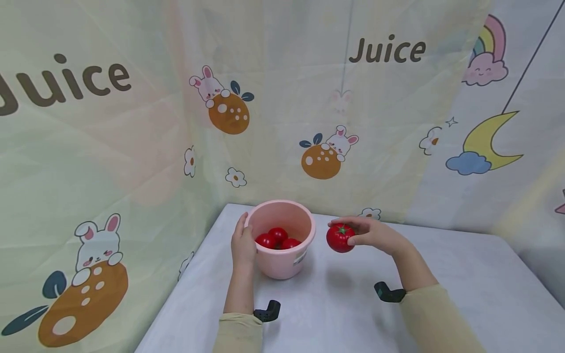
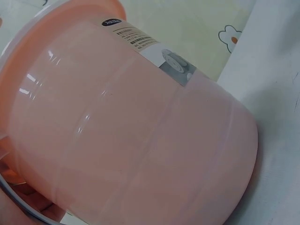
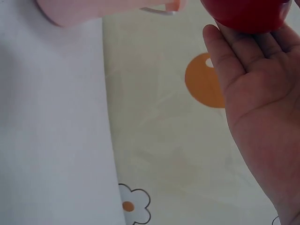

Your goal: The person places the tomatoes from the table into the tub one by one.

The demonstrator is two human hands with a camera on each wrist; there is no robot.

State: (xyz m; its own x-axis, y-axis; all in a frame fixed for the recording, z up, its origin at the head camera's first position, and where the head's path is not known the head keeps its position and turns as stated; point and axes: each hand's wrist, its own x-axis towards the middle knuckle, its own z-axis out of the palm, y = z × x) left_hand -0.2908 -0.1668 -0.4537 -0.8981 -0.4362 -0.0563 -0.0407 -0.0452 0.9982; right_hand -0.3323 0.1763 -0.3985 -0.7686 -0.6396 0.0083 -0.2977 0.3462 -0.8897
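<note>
A pink bucket [image 1: 282, 264] stands toward the back left of the table, its mouth showing several red tomatoes [image 1: 278, 235] inside. My left hand [image 1: 243, 245] grips the bucket's left side at the rim. In the left wrist view the bucket wall [image 2: 126, 122] fills most of the picture, and part of the left hand [image 2: 40, 199] shows by the handle [image 2: 18, 201]. To the right of the bucket, my right hand [image 1: 375, 236] holds another tomato [image 1: 340, 238] above the table, apart from the rim. From the right wrist, this tomato [image 3: 251, 14] appears against the fingers of the right hand [image 3: 262, 98].
The white table [image 1: 326, 318] ends at a printed fabric backdrop [image 1: 273, 152] behind and to the left. A label [image 2: 171, 63] is stuck on the bucket's outside. Black wrist-worn devices sit on the left wrist [image 1: 268, 312] and the right wrist [image 1: 389, 292].
</note>
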